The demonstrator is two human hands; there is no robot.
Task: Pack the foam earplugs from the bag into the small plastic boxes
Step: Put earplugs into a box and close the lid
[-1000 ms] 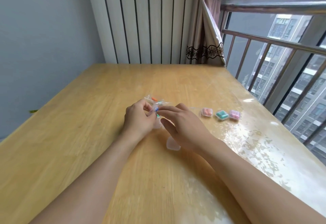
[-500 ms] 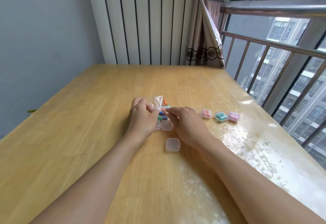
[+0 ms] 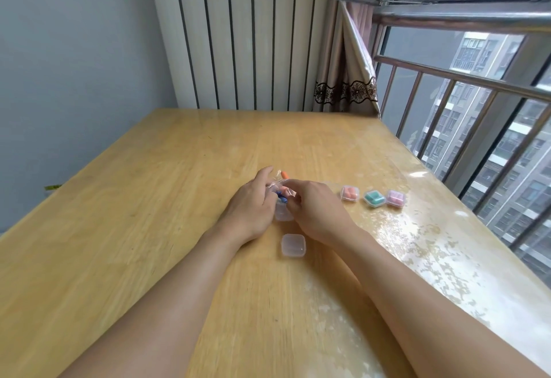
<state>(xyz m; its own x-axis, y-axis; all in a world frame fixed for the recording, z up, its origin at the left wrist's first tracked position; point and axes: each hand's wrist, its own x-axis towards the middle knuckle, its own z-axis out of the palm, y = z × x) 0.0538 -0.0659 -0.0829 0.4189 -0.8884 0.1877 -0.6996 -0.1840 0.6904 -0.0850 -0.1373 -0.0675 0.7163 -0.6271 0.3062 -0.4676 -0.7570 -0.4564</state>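
A: On the wooden table (image 3: 149,199), both hands pinch the clear bag (image 3: 278,188) of earplugs, the left hand (image 3: 250,207) curled at its side and the right hand (image 3: 316,210) at its mouth.

B: An open box (image 3: 282,212) waits just under the bag, a closed empty box (image 3: 293,245) lies nearer. Three filled boxes (image 3: 372,198) stand to the right.

A: I think it is best to hold the bag mouth directly over the box and push one pair out slowly.

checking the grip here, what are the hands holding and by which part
Both the left hand and the right hand pinch the clear earplug bag at its top edge.
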